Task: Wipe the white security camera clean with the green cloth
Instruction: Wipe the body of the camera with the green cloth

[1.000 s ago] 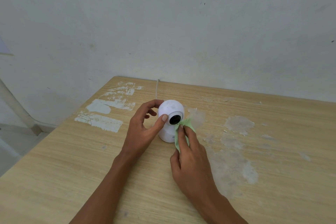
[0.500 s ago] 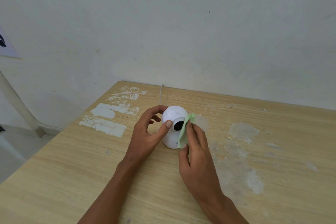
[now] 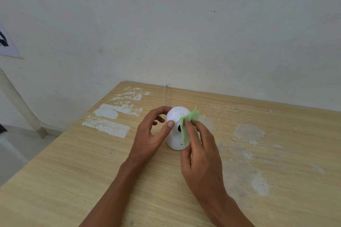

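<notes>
A white, round-headed security camera [image 3: 176, 116] stands upright on the wooden table [image 3: 73, 180], its dark lens half covered. My left hand [image 3: 151, 134] grips the camera's left side, thumb on the front of the head and fingers curled behind it. My right hand [image 3: 200, 155] holds a small green cloth [image 3: 188, 125] and presses it with the fingertips against the lens and the right side of the head. The cloth's upper corner sticks up past the head.
A thin white cable [image 3: 164, 96] runs from behind the camera to the table's far edge at the wall [image 3: 184, 33]. White worn patches [image 3: 110, 121] mark the table at left and right. The table's left edge drops to the floor [image 3: 16, 145].
My right hand has slid the green cloth up from the camera's lower front onto the lens and the right of the head. My left hand keeps its grip.
</notes>
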